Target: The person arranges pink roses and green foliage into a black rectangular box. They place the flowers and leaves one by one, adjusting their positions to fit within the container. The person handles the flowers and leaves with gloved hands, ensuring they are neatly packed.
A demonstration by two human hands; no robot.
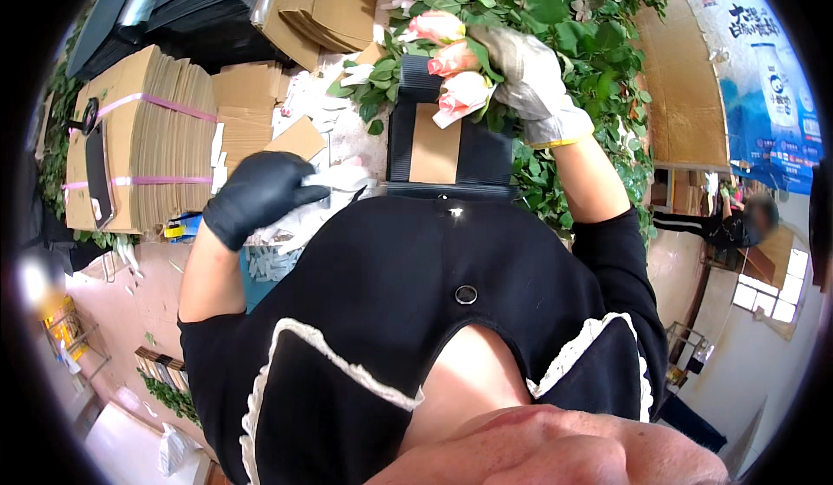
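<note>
My right hand (529, 86), in a pale work glove with a yellow cuff, grips a bunch of three pink roses (460, 95) over a black corrugated box (482, 164) with a tan cardboard panel (434, 155) inside. My left hand (259, 197), black-gloved, has its fingers curled at a pile of small white pieces (334, 181) beside a cardboard scrap (297, 138); what they hold is hidden. Green rose foliage (590, 60) lies thickly behind and right of the box.
Strapped cardboard stacks (139, 155) and dark flat boxes (156, 16) fill the back left. A blue printed carton (768, 95) stands at the far right, with another person (729, 225) below it. A low white table (130, 442) shows at lower left.
</note>
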